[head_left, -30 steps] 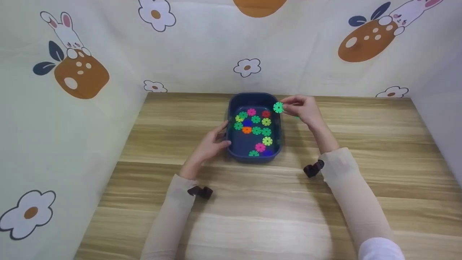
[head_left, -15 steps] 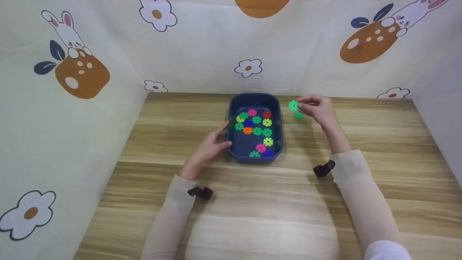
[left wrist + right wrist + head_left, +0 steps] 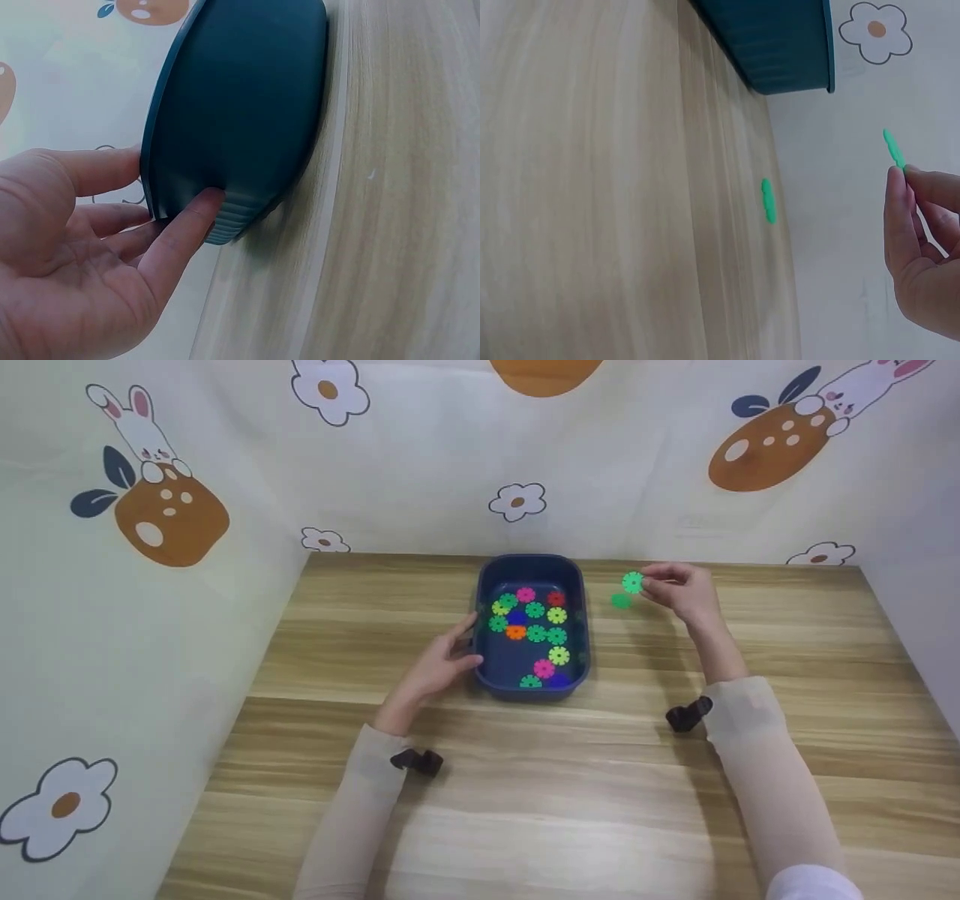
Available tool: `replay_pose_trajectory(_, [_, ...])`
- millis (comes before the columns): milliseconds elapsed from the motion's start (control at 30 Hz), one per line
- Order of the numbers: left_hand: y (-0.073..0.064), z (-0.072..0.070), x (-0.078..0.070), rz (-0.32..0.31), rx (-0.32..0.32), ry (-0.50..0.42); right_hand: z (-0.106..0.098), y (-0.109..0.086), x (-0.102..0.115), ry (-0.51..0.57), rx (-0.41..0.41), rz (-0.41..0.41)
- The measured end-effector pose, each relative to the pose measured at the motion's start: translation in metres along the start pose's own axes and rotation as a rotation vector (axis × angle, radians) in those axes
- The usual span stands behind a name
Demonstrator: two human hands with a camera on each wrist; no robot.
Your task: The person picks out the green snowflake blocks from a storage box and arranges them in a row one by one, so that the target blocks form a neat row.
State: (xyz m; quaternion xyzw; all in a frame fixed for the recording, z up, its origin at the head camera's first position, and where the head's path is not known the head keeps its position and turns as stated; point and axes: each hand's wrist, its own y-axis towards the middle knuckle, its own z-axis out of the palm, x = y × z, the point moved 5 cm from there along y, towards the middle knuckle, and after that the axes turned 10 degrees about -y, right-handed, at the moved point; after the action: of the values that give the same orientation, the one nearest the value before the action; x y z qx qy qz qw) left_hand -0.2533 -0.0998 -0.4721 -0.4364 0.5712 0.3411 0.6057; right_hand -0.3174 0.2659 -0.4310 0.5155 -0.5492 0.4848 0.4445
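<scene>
In the head view, a dark blue plastic bin (image 3: pixel 489 690) stands on the table, holding several notched plastic discs in green, pink, yellow, orange, red and blue. My left hand (image 3: pixel 433 666) rests against the bin's left side with fairly straight fingers. The left wrist view shows its fingertips at the rim and outer wall of the bin (image 3: pixel 240 97). To the right of the bin, my right hand (image 3: pixel 686 591) pinches a green notched disc (image 3: pixel 632 583) between thumb and fingers. Seen edge-on in the right wrist view, that disc (image 3: pixel 893 148) is held above the table.
A second green disc (image 3: pixel 621 601) lies on the wooden table (image 3: pixel 540 795), right of the bin and just beneath the held one. A pale cloth printed with flowers and rabbits (image 3: pixel 420 457) hangs behind the table and along its sides.
My right hand has moved rightward with the green disc, from beside the bin's right rim to farther out over the table. The second green disc is now uncovered. My left hand stays put.
</scene>
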Motion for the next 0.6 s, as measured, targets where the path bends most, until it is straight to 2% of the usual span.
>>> replay_pose_trajectory(267, [-0.001, 0.0, 0.0, 0.004, 0.003, -0.009, -0.009, 0.0, -0.009, -0.053, -0.039, 0.092])
replay_pose_trajectory(500, [0.0, -0.001, -0.001, 0.01, 0.01, 0.006, -0.018, 0.003, -0.021, -0.15, -0.061, 0.153])
replay_pose_trajectory(600, [0.001, 0.0, -0.002, 0.024, 0.021, 0.012, -0.021, 0.004, -0.026, -0.142, -0.069, 0.178])
